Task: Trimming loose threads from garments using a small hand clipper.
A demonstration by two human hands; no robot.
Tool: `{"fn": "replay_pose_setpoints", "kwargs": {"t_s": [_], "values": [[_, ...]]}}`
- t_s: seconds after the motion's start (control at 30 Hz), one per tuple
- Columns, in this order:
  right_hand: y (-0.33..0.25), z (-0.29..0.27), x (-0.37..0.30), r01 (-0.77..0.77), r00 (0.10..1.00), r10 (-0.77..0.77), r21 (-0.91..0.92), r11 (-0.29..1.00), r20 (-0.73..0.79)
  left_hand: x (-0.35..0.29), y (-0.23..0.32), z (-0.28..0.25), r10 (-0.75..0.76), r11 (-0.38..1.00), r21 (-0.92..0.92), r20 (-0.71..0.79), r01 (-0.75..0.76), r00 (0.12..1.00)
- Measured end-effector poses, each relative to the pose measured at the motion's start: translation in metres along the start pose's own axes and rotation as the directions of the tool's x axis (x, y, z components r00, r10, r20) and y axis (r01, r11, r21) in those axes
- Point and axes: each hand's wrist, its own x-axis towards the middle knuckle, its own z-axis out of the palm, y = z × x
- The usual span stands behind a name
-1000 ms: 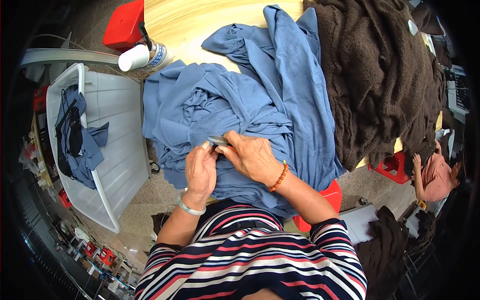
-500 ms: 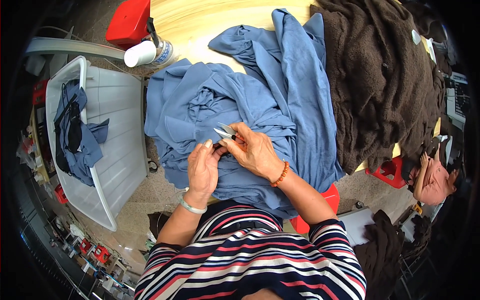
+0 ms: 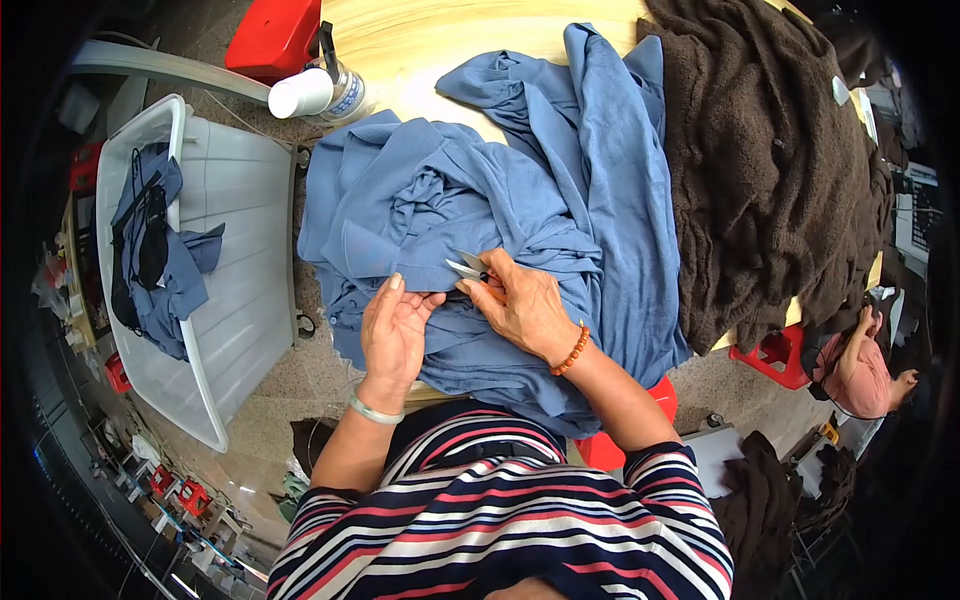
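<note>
A blue garment (image 3: 400, 240) lies bunched across the table in front of me. My left hand (image 3: 395, 325) is at its near edge, thumb on top and fingers curled, with cloth gripped between them. My right hand (image 3: 525, 310) is wrapped round small thread snips (image 3: 466, 268) with orange-red handles. Their pale blades stand apart and point left, just over the cloth by my left fingertips. The palm hides most of the handles.
Left stands a white plastic bin (image 3: 235, 220) on wheels, blue and black cloth (image 3: 155, 260) in it. Behind are a white cup (image 3: 302, 94), a clear jar (image 3: 350, 95) and a red stool (image 3: 275, 40). Dark brown fleece (image 3: 760, 170) covers the right. A person in pink (image 3: 855, 375) sits beyond.
My left thumb and fingers have spread a little and lie further from the snips. The snips have shifted slightly right and down. The whole view has also shifted a little.
</note>
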Motion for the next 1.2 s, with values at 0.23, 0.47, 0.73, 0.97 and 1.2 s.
{"fn": "replay_pose_setpoints", "kwargs": {"t_s": [0.23, 0.47, 0.73, 0.97, 1.2], "values": [[-0.027, 0.005, -0.009, 0.135, 0.988, -0.135, 0.004, 0.991, -0.079, -0.010, 0.006, 0.005, 0.073, 0.997, -0.009, 0.023, -0.072, 0.997], [-0.036, 0.019, -0.006, 0.109, 0.994, -0.109, 0.033, 0.994, 0.012, -0.015, -0.002, -0.002, 0.186, 0.976, 0.092, 0.116, -0.197, 0.976], [-0.040, 0.020, -0.004, 0.174, 0.985, -0.174, -0.005, 0.985, -0.006, -0.013, -0.007, -0.015, 0.197, 0.972, 0.107, 0.128, -0.211, 0.972], [-0.022, -0.009, 0.009, 0.008, 0.940, 0.034, 0.121, 0.993, -0.340, -0.019, 0.017, -0.002, 0.375, 0.926, 0.066, -0.030, -0.373, 0.926], [0.036, -0.012, 0.046, -0.065, 0.955, 0.060, -0.009, 0.998, -0.292, -0.047, 0.038, -0.072, 0.447, 0.855, 0.250, 0.089, -0.455, 0.890]]}}
